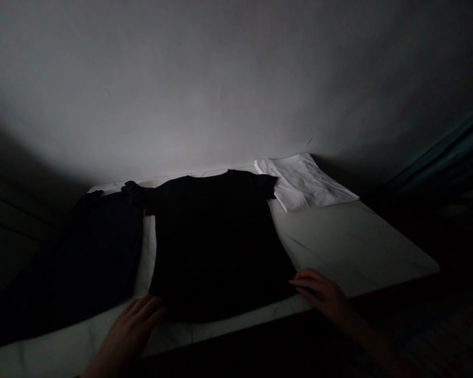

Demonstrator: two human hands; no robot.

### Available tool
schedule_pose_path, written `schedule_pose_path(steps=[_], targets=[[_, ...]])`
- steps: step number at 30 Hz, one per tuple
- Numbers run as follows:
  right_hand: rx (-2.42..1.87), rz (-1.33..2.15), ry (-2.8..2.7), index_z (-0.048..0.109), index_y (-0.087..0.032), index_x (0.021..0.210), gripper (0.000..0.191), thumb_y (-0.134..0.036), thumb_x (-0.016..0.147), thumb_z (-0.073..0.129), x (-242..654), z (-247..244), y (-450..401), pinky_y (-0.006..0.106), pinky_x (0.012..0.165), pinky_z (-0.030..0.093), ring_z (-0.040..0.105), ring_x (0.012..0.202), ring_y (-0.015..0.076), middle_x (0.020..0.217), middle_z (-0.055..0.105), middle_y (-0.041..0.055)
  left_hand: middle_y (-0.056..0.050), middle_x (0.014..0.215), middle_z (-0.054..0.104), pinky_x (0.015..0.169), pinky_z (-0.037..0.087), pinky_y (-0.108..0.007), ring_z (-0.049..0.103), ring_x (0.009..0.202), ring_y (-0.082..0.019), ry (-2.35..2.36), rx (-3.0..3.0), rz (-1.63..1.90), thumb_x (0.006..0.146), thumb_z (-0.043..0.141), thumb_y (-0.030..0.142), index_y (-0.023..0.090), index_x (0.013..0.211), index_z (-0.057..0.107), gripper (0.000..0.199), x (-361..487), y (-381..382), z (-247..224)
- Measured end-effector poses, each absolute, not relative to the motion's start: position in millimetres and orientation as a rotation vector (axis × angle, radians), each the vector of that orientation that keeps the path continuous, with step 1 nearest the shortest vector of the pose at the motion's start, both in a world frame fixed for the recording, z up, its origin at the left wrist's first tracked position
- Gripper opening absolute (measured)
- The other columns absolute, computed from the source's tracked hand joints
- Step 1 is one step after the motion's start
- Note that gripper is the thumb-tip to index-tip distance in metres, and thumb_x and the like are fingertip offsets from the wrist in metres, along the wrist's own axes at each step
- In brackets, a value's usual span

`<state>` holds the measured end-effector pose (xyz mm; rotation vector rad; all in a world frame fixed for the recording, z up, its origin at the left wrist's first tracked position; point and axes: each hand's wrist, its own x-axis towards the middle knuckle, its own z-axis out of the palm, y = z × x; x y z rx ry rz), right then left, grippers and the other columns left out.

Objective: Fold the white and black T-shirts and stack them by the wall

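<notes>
As open left hand [126,331] and right hand [319,294] touch its hem, black T-shirt [216,247] lying flat, sleeves [267,185] spread

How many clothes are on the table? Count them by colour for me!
Black T-shirt: 1
Dark blue garment, too dark to tell the kind: 1
White folded garment: 1
Total: 3

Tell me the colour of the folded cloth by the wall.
The folded cloth is white, with no clear pattern; it shows best in the head view, the brightest thing there.
</notes>
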<state>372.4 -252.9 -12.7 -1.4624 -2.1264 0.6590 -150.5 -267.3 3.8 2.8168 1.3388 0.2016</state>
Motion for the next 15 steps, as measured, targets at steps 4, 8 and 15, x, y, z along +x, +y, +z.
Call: schedule_pose_path(steps=[4, 8, 15], targets=[[-1.429, 0.765, -2.123, 0.077, -0.028, 0.098, 0.033, -0.047, 0.096, 0.050, 382.6, -6.5, -249.1, 0.033, 0.080, 0.058, 0.070, 0.090, 0.0206, 0.095, 0.070, 0.0094, -0.001, 0.106, 0.075, 0.082, 0.056, -0.028, 0.069, 0.094, -0.020, 1.266, 2.793, 0.168, 0.073, 0.047, 0.007, 0.033, 0.106, 0.072, 0.049, -151.5, -263.5, 18.5], [-1.445, 0.925, -2.185, 0.076, -0.027, 0.093, 0.029, -0.047, 0.094, 0.055, 386.8, 11.1, -248.3, 0.033, 0.079, 0.057, 0.068, 0.088, 0.0203, 0.092, 0.069, 0.0084, -0.001, 0.111, 0.074, 0.085, 0.055, -0.031, 0.068, 0.098, -0.021, 1.236, 2.663, 0.084, 0.077, 0.047, 0.009, 0.036, 0.111, 0.071, 0.050, -154.7, -263.6, 34.6], [-1.246, 0.673, -2.510, 0.074, -0.025, 0.107, 0.025, -0.031, 0.098, 0.051, 307.7, 57.0, -147.3, 0.033, 0.095, 0.048, 0.063, 0.104, 0.0194, 0.108, 0.070, 0.0063, -0.003, 0.098, 0.073, 0.082, 0.051, -0.027, 0.068, 0.090, -0.018, 1.074, 2.465, -0.074, 0.091, 0.049, 0.031, 0.026, 0.098, 0.073, 0.025, -97.7, -135.8, 76.6]])
